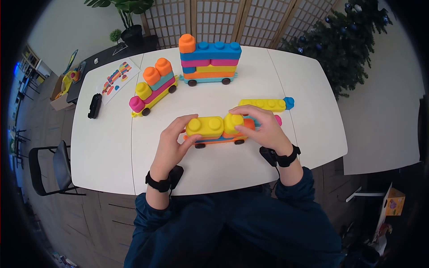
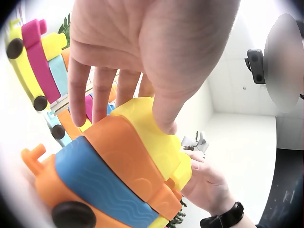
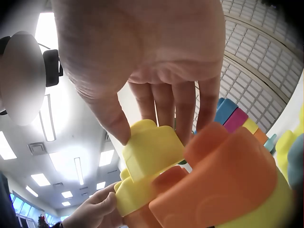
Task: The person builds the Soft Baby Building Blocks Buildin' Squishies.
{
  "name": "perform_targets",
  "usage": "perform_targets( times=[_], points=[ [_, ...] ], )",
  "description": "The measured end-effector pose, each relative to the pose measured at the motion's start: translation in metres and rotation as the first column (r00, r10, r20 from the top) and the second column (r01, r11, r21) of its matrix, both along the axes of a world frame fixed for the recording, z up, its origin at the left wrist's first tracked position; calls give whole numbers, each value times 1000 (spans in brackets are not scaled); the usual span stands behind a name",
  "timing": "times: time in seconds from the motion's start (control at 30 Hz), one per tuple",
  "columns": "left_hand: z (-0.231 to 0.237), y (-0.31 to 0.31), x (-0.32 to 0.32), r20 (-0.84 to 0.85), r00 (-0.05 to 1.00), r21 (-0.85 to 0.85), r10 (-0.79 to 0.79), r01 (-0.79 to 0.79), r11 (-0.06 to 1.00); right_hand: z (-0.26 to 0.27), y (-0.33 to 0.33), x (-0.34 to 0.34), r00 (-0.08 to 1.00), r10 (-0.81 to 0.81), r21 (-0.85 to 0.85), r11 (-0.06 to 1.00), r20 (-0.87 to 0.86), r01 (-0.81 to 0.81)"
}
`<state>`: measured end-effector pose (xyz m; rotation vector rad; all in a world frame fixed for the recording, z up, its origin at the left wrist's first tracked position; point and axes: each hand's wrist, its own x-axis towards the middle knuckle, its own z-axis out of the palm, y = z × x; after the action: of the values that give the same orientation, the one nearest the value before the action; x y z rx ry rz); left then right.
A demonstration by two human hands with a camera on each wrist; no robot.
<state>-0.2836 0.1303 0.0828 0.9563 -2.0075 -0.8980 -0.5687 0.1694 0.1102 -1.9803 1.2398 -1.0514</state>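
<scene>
In the head view, my left hand (image 1: 173, 142) grips a two-stud yellow block (image 1: 204, 127) on a wheeled block car with an orange base. My right hand (image 1: 263, 129) holds a smaller yellow block (image 1: 233, 123) between thumb and fingers at the first block's right end. The right wrist view shows this small block (image 3: 151, 149) tilted, beside an orange block (image 3: 223, 180). In the left wrist view, orange (image 2: 124, 156) and blue (image 2: 97, 183) layers lie under the yellow one.
A tall block car (image 1: 210, 67) and a smaller one (image 1: 154, 89) stand behind. A long yellow block (image 1: 268, 105) with a blue end (image 1: 289, 103) lies back right, a pink piece (image 1: 278, 119) near it. A picture sheet (image 1: 117, 82) and a black object (image 1: 94, 106) lie left.
</scene>
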Motion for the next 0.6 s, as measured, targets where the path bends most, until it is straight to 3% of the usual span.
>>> perform_targets(
  times=[0.1,0.2,0.6],
  points=[
    [0,0,-1,-24,1000,-3,18,-18,1000,-8,-1,4,999,32,30,999,-5,-32],
    [-1,-1,1,1,1000,2,5,-5,1000,-17,1,8,998,61,-57,997,34,-59],
    [4,2,-1,-17,1000,55,3,-2,998,-21,3,8,997,37,28,999,66,-38]
  ],
)
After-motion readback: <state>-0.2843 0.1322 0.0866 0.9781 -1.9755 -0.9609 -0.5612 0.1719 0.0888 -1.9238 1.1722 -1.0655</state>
